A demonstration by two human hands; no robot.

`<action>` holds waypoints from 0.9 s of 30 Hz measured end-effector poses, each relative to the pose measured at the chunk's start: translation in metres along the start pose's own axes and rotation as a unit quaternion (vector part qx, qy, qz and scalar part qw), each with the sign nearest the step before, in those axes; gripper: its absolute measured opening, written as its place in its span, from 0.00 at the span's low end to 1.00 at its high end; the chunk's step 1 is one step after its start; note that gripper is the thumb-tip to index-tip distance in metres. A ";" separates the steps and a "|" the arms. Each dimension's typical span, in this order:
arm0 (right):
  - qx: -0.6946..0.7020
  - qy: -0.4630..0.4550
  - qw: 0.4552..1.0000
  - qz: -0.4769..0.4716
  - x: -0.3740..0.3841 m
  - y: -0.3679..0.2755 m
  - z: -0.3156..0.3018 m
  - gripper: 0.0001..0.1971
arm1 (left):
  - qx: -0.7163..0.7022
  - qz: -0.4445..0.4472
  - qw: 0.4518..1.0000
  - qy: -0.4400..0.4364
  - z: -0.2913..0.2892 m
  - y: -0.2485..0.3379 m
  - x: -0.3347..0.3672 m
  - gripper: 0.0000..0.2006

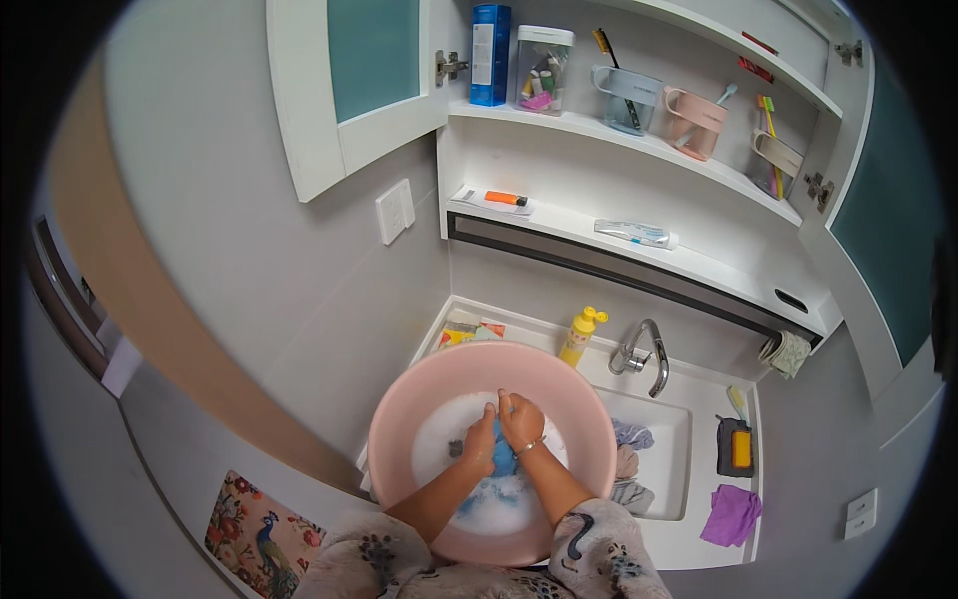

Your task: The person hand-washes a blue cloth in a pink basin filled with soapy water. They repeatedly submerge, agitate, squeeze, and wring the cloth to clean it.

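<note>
A big pink basin (395, 429) stands on the white counter, with white suds (439, 424) and water inside. Both my hands are close together over its middle. My left hand (480, 446) is closed at the left side of a wet blue cloth (505, 459). My right hand (521, 423), with a bracelet at the wrist, grips the same cloth from the right. Part of the cloth hangs below my fingers toward the suds. A small dark grey piece of cloth or similar (456, 448) shows in the foam left of my left hand.
Right of the basin, a white sink (671, 469) holds several crumpled cloths (631, 494) below a chrome faucet (649, 354). Behind stands a yellow bottle (579, 334). A purple cloth (731, 515) lies at the counter's right edge. Overhead, an open cabinet door (369, 90) juts out.
</note>
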State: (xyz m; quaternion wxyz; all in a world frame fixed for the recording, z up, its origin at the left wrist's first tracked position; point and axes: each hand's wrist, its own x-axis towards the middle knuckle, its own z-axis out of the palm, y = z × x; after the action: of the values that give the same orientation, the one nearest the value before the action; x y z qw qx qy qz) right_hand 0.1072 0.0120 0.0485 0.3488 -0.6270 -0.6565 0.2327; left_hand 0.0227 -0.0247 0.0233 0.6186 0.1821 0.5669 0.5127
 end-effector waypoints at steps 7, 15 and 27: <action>-0.096 -0.011 0.984 -0.148 -0.036 -0.027 0.023 0.16 | -0.324 -0.125 0.882 -0.318 -0.039 -0.007 0.032 0.16; 0.267 -0.181 0.943 0.074 0.006 0.019 -0.024 0.21 | -0.235 -0.092 0.956 -0.150 -0.029 0.050 0.016 0.13; 0.249 -0.152 0.953 0.082 0.008 0.048 -0.021 0.06 | 0.117 0.134 0.978 -0.110 -0.055 0.048 0.030 0.10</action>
State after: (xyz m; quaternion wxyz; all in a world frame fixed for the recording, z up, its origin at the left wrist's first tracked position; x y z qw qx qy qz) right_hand 0.1551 0.0219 0.0275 0.3698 -0.5289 -0.5693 0.5092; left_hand -0.0518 0.0003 0.0301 0.5774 0.3830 0.5221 0.4974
